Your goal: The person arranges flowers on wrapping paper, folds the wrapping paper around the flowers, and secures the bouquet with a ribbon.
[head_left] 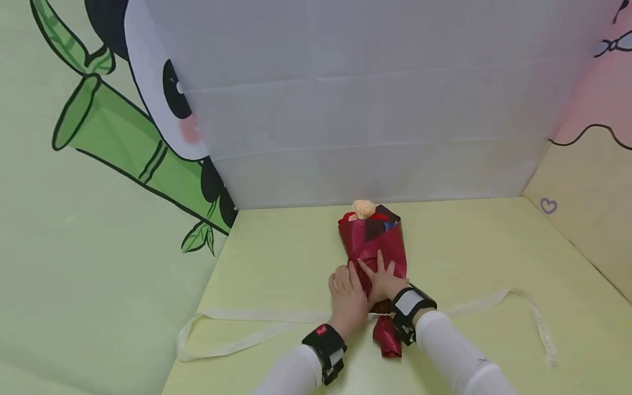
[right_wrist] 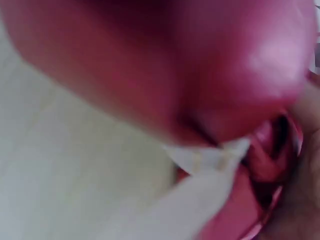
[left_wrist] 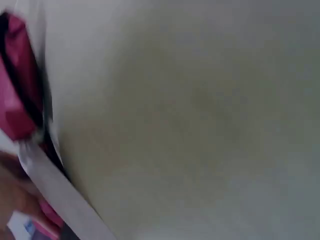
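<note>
A bouquet (head_left: 377,238) in shiny dark red wrapping lies on the table, with peach and red flowers at its far end. White ribbon (head_left: 266,315) runs out on both sides of its narrow wrapped stem (head_left: 387,337). My left hand (head_left: 347,299) rests along the bouquet's left side, fingers extended. Spread across the front of the wrapping are the fingers of my right hand (head_left: 387,282). In the right wrist view, ribbon (right_wrist: 190,205) circles the gathered waist below the flared wrapping (right_wrist: 240,55). The left wrist view shows the ribbon (left_wrist: 65,195) beside the red wrapping (left_wrist: 20,80).
The pale yellow table (head_left: 276,247) meets a whitish back wall (head_left: 370,109). To the left, a green panel (head_left: 99,274) carries a bamboo and panda drawing. The ribbon's right tail (head_left: 540,329) curves across the table toward the front. A side panel (head_left: 592,203) borders the right.
</note>
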A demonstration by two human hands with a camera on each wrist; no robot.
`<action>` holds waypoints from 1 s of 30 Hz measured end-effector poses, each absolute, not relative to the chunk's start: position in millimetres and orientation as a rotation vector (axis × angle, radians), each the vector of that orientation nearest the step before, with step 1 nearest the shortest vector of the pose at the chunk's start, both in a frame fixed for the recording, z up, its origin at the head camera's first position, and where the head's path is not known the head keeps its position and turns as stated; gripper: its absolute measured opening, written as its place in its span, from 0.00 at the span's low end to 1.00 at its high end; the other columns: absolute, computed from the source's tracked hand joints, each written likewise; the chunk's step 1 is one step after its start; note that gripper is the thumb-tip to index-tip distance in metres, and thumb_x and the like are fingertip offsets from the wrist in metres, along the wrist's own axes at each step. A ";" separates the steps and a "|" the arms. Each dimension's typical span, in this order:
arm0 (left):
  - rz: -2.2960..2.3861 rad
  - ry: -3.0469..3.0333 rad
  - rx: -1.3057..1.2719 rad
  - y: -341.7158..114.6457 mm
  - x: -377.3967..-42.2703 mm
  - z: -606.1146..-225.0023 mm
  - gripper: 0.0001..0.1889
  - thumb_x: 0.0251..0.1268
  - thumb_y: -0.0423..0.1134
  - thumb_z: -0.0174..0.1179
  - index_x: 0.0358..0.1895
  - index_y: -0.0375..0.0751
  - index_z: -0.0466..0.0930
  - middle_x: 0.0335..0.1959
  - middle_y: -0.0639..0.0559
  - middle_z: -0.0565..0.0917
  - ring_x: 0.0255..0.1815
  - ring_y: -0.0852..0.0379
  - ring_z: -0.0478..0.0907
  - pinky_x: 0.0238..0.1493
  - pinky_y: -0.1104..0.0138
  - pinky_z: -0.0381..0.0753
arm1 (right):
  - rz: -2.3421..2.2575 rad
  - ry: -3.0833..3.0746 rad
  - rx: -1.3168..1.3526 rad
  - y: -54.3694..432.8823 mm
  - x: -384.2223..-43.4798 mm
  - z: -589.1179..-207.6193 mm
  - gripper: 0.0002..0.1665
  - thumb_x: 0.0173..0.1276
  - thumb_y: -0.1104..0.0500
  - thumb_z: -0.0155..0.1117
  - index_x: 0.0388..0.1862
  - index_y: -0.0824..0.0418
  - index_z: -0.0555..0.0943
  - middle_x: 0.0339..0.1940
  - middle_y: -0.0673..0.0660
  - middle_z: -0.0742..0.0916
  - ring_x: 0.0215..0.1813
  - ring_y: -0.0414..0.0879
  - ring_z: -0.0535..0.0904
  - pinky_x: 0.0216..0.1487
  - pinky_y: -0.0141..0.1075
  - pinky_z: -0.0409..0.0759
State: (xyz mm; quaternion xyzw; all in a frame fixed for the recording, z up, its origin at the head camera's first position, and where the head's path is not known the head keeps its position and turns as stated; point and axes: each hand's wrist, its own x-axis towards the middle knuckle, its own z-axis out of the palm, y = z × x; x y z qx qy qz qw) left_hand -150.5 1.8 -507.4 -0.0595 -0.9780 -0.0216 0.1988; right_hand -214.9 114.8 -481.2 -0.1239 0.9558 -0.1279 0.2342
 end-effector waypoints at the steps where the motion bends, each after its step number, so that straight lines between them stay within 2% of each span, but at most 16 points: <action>1: 0.051 -2.787 -0.251 7.2 -141.2 -506.3 0.34 0.58 0.51 0.62 0.60 0.29 0.69 0.63 0.34 0.63 0.66 0.41 0.58 0.62 0.50 0.58 | -0.343 2.605 -0.352 116.4 -216.9 -479.6 0.63 0.46 0.40 0.73 0.77 0.46 0.49 0.76 0.71 0.42 0.71 0.76 0.46 0.51 0.76 0.59; 5: 0.095 -3.100 -0.368 20.9 -117.0 -501.8 0.36 0.66 0.61 0.49 0.64 0.32 0.69 0.72 0.36 0.55 0.75 0.42 0.47 0.70 0.51 0.48 | -0.437 2.598 -0.312 117.9 -227.5 -471.3 0.47 0.57 0.40 0.61 0.74 0.51 0.58 0.75 0.71 0.51 0.70 0.76 0.49 0.54 0.77 0.53; 7: -0.080 -3.222 -0.295 23.4 -114.6 -502.0 0.38 0.68 0.62 0.44 0.66 0.30 0.66 0.72 0.35 0.56 0.75 0.41 0.48 0.71 0.51 0.48 | -0.545 2.656 -0.237 114.3 -231.0 -471.5 0.44 0.59 0.40 0.61 0.71 0.54 0.63 0.73 0.72 0.55 0.70 0.75 0.51 0.54 0.78 0.51; 10: -0.359 -3.272 -0.229 24.6 -115.3 -503.7 0.39 0.68 0.60 0.44 0.67 0.26 0.62 0.71 0.31 0.58 0.74 0.37 0.51 0.71 0.48 0.49 | -0.652 2.751 -0.192 107.4 -232.0 -480.5 0.49 0.56 0.38 0.66 0.71 0.58 0.62 0.72 0.74 0.55 0.69 0.76 0.49 0.54 0.78 0.52; 14: -0.502 -3.298 -0.285 26.4 -115.6 -504.7 0.38 0.66 0.56 0.47 0.68 0.26 0.60 0.71 0.30 0.57 0.74 0.35 0.50 0.69 0.43 0.51 | -0.546 2.828 -0.175 103.4 -230.0 -497.7 0.59 0.48 0.35 0.71 0.75 0.50 0.55 0.76 0.70 0.46 0.70 0.79 0.47 0.50 0.79 0.53; 18: -0.445 -3.346 -0.361 25.9 -116.7 -504.4 0.37 0.66 0.57 0.47 0.69 0.32 0.60 0.73 0.33 0.55 0.75 0.38 0.48 0.69 0.43 0.49 | -0.460 2.856 -0.119 104.2 -232.6 -502.7 0.54 0.51 0.36 0.68 0.75 0.46 0.57 0.76 0.69 0.47 0.68 0.78 0.51 0.50 0.78 0.57; 21: -0.513 -3.311 -0.376 24.1 -120.8 -504.5 0.34 0.68 0.54 0.47 0.68 0.32 0.63 0.72 0.37 0.59 0.74 0.41 0.52 0.68 0.44 0.52 | -0.457 2.867 -0.062 105.1 -236.5 -501.0 0.51 0.55 0.40 0.67 0.75 0.46 0.56 0.75 0.72 0.49 0.66 0.78 0.55 0.48 0.76 0.62; 24: -0.791 -3.178 -0.363 22.9 -126.9 -503.2 0.25 0.67 0.43 0.49 0.61 0.28 0.68 0.64 0.36 0.70 0.68 0.41 0.62 0.65 0.46 0.59 | -0.451 2.908 -0.039 105.7 -240.4 -499.4 0.49 0.58 0.47 0.66 0.75 0.45 0.55 0.72 0.76 0.52 0.61 0.76 0.62 0.43 0.71 0.71; 27: -1.049 -3.059 -0.378 22.2 -132.0 -501.2 0.16 0.64 0.37 0.51 0.50 0.29 0.73 0.51 0.39 0.78 0.60 0.39 0.69 0.59 0.50 0.66 | -0.379 2.989 -0.070 107.1 -243.4 -500.3 0.50 0.57 0.51 0.69 0.75 0.47 0.55 0.68 0.75 0.59 0.54 0.71 0.69 0.36 0.59 0.79; 29: -1.070 -3.035 -0.438 21.2 -133.2 -499.1 0.10 0.64 0.35 0.51 0.43 0.31 0.73 0.42 0.41 0.79 0.53 0.40 0.72 0.53 0.54 0.70 | -0.360 3.012 -0.084 107.0 -244.2 -500.9 0.50 0.56 0.52 0.70 0.75 0.49 0.55 0.67 0.74 0.62 0.53 0.68 0.69 0.35 0.55 0.80; 30: -1.030 -3.053 -0.465 20.3 -133.0 -499.2 0.10 0.64 0.35 0.51 0.43 0.31 0.73 0.42 0.41 0.78 0.51 0.41 0.72 0.51 0.55 0.72 | -0.363 3.007 -0.088 106.6 -244.0 -501.0 0.51 0.56 0.51 0.70 0.75 0.50 0.55 0.67 0.73 0.62 0.55 0.68 0.68 0.38 0.55 0.79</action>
